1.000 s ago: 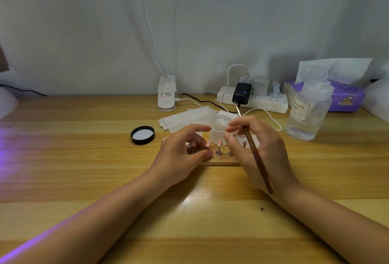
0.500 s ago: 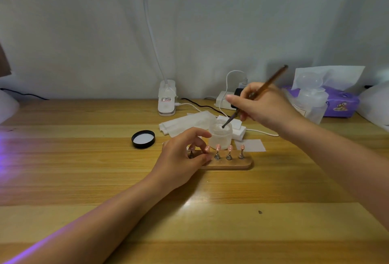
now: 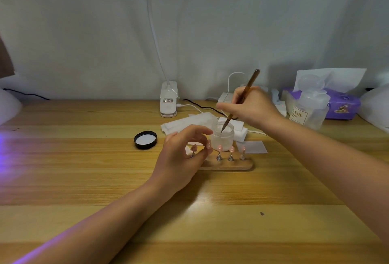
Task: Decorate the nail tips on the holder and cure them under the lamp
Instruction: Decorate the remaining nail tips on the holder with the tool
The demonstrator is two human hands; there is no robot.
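A wooden nail-tip holder (image 3: 235,165) lies mid-table with several pink nail tips (image 3: 231,149) on small metal stands. My left hand (image 3: 181,158) rests at the holder's left end, its fingers curled around the stands there. A brown nail brush (image 3: 240,100) is pinched in my right hand (image 3: 250,107), and its tip dips into a small frosted jar (image 3: 224,140) just behind the holder. The jar's black lid (image 3: 145,140) lies upside down to the left.
White wipes (image 3: 189,123) and a paper square (image 3: 251,147) lie near the jar. At the back stand a white clip lamp base (image 3: 168,100), a power strip (image 3: 226,97), a clear pump bottle (image 3: 309,108) and a purple tissue box (image 3: 345,105). Purple light falls at the left edge.
My right hand lifted the brush away from the nail tips, swung it upright and dipped its tip into the jar. My left hand stayed at the holder's left end.
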